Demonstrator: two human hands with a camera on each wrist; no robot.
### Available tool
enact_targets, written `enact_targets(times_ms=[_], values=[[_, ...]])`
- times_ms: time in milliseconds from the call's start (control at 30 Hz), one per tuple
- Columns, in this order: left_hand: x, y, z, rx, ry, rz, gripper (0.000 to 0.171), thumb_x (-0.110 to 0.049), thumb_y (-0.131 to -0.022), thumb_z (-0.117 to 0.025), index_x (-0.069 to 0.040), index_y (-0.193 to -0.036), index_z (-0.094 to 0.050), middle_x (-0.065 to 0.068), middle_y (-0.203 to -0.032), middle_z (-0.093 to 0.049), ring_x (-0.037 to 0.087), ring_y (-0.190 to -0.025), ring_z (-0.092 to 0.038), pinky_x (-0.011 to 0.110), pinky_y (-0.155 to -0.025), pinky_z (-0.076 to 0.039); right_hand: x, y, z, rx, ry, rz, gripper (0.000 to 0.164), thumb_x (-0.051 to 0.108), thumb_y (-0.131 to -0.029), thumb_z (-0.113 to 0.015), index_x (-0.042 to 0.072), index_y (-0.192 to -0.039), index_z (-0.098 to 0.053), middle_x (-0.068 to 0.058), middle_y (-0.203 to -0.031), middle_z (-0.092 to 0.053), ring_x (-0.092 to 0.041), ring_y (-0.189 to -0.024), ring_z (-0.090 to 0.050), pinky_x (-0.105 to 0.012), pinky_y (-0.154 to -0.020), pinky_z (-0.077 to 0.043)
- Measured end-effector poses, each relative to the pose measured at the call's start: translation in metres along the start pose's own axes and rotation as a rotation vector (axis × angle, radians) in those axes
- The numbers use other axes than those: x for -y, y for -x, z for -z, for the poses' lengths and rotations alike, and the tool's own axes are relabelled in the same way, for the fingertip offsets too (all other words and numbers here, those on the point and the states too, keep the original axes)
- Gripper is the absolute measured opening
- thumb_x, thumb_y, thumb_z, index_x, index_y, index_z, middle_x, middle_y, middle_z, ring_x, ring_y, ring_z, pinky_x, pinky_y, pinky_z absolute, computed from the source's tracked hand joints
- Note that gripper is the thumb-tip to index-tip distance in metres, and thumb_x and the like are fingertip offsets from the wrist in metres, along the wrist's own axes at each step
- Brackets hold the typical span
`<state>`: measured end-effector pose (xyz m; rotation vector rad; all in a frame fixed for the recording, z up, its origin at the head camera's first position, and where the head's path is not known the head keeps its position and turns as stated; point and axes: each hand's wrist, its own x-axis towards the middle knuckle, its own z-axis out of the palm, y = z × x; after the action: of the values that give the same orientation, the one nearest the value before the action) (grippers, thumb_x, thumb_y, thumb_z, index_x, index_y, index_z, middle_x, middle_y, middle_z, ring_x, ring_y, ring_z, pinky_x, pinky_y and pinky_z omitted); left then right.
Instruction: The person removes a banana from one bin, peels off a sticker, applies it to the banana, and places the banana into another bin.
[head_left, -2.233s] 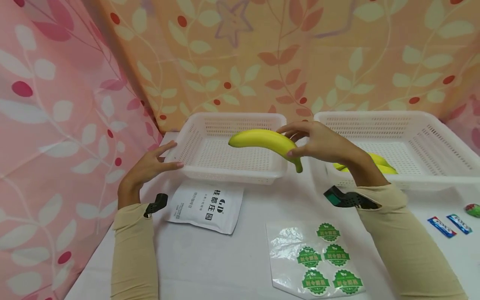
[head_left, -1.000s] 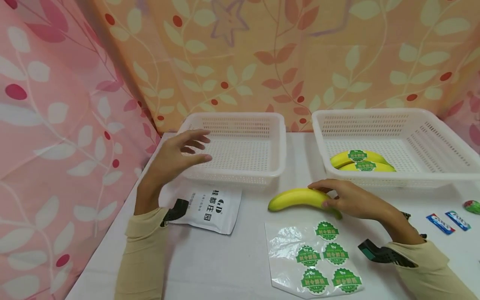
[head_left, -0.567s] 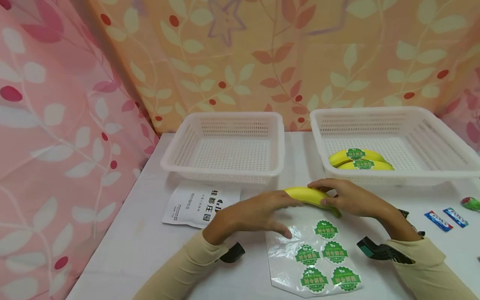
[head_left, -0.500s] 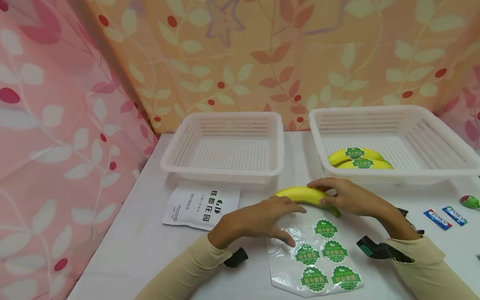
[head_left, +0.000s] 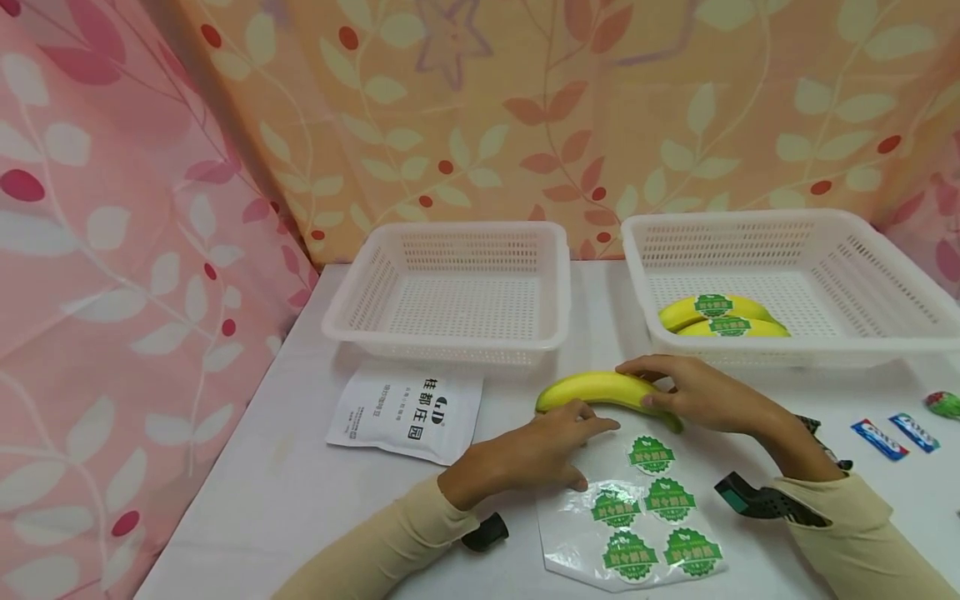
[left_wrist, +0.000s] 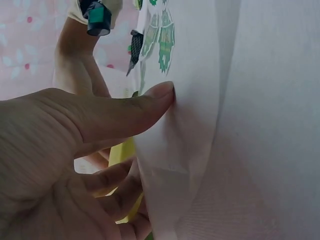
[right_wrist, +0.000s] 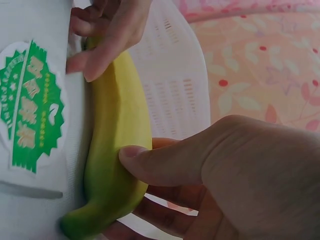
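Observation:
My right hand (head_left: 697, 394) grips the stem end of a yellow banana (head_left: 592, 387) lying at the far edge of a clear sticker sheet (head_left: 570, 542). In the right wrist view, my thumb (right_wrist: 150, 162) presses on the banana's side and the fingers pass behind it. The sheet carries several green round stickers (head_left: 670, 498). My left hand (head_left: 528, 450) is over the sheet's left part, thumb and index finger spread apart. The left wrist view has its thumb (left_wrist: 125, 112) touching the sheet, the other fingers bent near the banana.
Behind stands a white basket (head_left: 446, 340). At right, a larger basket (head_left: 825, 343) holds two stickered bananas (head_left: 712, 310). A white coffee pouch (head_left: 405, 412) lies at left. Two small gum packs (head_left: 879, 439) and a red-green wrapped thing (head_left: 943, 404) lie at right.
My right hand has brought the banana from above the baskets down behind the sticker sheet. My left hand has left the left basket and come right, onto the sheet.

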<state>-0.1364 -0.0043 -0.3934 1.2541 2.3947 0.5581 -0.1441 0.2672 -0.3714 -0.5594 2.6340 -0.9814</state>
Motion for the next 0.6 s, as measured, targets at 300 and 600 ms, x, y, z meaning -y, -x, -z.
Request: enact_targets(times_ms=[300,600], values=[[0.002,-0.003,0.005,0.071,0.011,-0.081,0.073,-0.014,-0.083,-0.092,-0.011,-0.149,-0.061,-0.008,-0.091,-0.053,0.001,-0.087,-0.048,0.013,-0.079,-0.040,0.009,0.003,-0.001,-0.044,0.077,-0.015,0.047,0.018,-0.098,-0.077,0.007,-0.142,-0.065,-0.013,-0.138,-0.068,-0.035,-0.127,-0.063,-0.057,-0.102,-0.055],[0.013,-0.001,0.009,0.136,0.344,-0.069,0.067,-0.003,-0.085,-0.085,-0.012,-0.146,-0.060,-0.009,-0.107,-0.064,0.000,-0.094,-0.059,0.015,-0.086,-0.050,0.036,0.019,0.007,-0.058,0.105,0.049,0.032,0.025,-0.097,-0.079,0.019,-0.128,-0.071,-0.005,-0.138,-0.067,-0.034,-0.127,-0.062,-0.060,-0.104,-0.053]])
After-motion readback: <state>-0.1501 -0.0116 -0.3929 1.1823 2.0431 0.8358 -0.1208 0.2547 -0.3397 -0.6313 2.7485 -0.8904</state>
